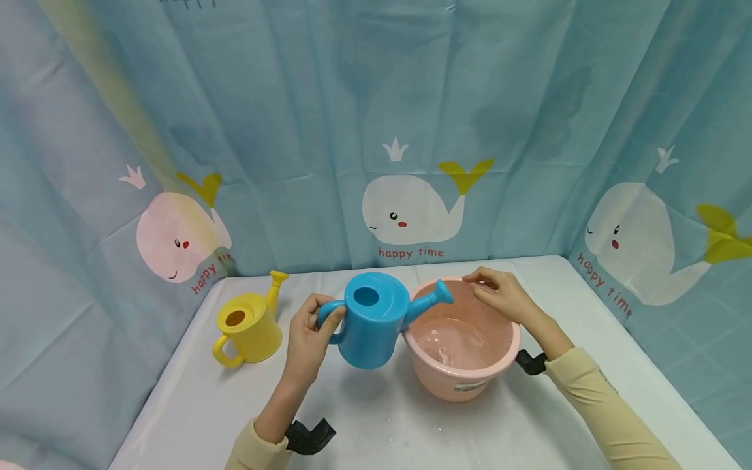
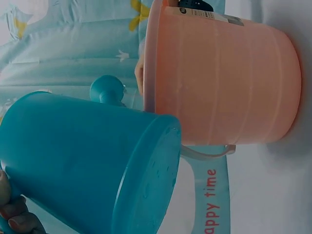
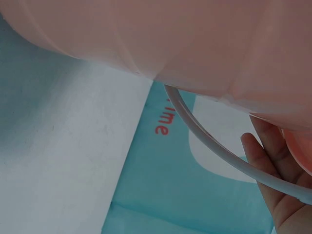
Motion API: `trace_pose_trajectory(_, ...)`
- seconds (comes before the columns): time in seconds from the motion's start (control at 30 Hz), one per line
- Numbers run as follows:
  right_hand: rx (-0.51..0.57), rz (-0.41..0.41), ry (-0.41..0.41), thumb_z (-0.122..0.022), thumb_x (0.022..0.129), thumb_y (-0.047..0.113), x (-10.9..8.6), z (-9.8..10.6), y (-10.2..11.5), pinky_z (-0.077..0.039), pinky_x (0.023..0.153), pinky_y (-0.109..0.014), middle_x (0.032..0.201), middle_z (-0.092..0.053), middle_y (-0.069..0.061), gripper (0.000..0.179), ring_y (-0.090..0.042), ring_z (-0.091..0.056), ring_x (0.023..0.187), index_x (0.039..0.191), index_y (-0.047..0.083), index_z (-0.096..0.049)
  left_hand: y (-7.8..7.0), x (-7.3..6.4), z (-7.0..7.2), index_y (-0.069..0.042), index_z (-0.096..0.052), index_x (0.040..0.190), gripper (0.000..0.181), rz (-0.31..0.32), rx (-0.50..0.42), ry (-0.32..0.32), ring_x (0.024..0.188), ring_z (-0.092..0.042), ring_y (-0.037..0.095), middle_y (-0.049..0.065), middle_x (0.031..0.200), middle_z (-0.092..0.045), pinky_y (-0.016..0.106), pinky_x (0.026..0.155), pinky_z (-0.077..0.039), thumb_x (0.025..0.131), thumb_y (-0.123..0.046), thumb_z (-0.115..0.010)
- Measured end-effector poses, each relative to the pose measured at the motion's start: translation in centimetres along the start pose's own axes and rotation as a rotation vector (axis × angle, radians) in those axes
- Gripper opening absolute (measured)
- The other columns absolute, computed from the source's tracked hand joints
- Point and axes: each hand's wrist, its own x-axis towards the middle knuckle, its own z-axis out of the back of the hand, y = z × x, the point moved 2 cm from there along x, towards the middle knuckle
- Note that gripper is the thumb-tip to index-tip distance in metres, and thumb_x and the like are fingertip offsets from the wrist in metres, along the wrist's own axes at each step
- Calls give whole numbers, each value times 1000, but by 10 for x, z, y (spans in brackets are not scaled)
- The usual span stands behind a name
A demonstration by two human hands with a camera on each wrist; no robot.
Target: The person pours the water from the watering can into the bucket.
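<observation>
Blue watering can point(image 1: 373, 333) was held up just left of the pink bucket point(image 1: 431, 375), spout point(image 1: 423, 307) toward it, left hand point(image 1: 308, 336) gripping the handle point(image 1: 330, 305), right hand point(image 1: 499, 295) pinching the bucket's back rim point(image 1: 451, 281).

Yellow watering can point(image 1: 258, 338) seen left of centre on white table point(image 1: 188, 405); upper frame filled by whale-print curtain point(image 1: 352, 98).

Your left arm point(image 1: 279, 411) angles up from the lower edge, and your left hand point(image 1: 307, 339) curls its fingers and thumb in a grip. Your right arm point(image 1: 549, 333) slants inward from the lower right; your right hand point(image 1: 502, 297) seems to pinch, though some fingertips are hidden. Cream sleeves point(image 1: 605, 405) cover both forearms, leaving your wrists bare.
</observation>
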Motion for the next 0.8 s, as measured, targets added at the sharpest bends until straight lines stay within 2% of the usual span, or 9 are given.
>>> trace_pose_trajectory(0.2, 7, 3, -6, -58, 91, 11, 0, -1, -6, -53, 77, -36, 102, -68, -9, 14, -23, -65, 91, 102, 9, -67, -1, 3, 0, -1, -54, 98, 19, -22, 0, 24, 79, -52, 24, 22, 76, -53, 40, 83, -44, 89, -15, -62)
trace_pose_trajectory(0.33, -2, -8, -8, -58, 90, 11, 0, -1, -6, -54, 77, -35, 103, -68, -8, 14, -23, -65, 92, 101, 10, -66, -3, 5, -1, -1, -54, 98, 19, -23, 14, 30, 76, -50, 20, 20, 73, -51, 38, 81, -44, 89, -15, -62)
trace_pose_trajectory(0.5, -3, -8, -4, -58, 90, 11, 1, 0, -5, -53, 77, -34, 104, -68, -7, 14, -21, -65, 92, 101, 11, -66, -5, 6, -1, -1, -54, 98, 20, -15, 16, 32, 76, -50, 17, 23, 75, -51, 39, 82, -43, 89, -17, -62)
trace_pose_trajectory(0.8, 8, 2, -12, -59, 90, 11, 0, -1, -4, -53, 77, -38, 103, -68, -10, 14, -23, -65, 92, 101, 9, -67, -6, 8, -2, -2, -56, 99, 21, 2, 21, 33, 77, -52, 16, 13, 77, -59, 38, 84, -45, 88, -18, -63)
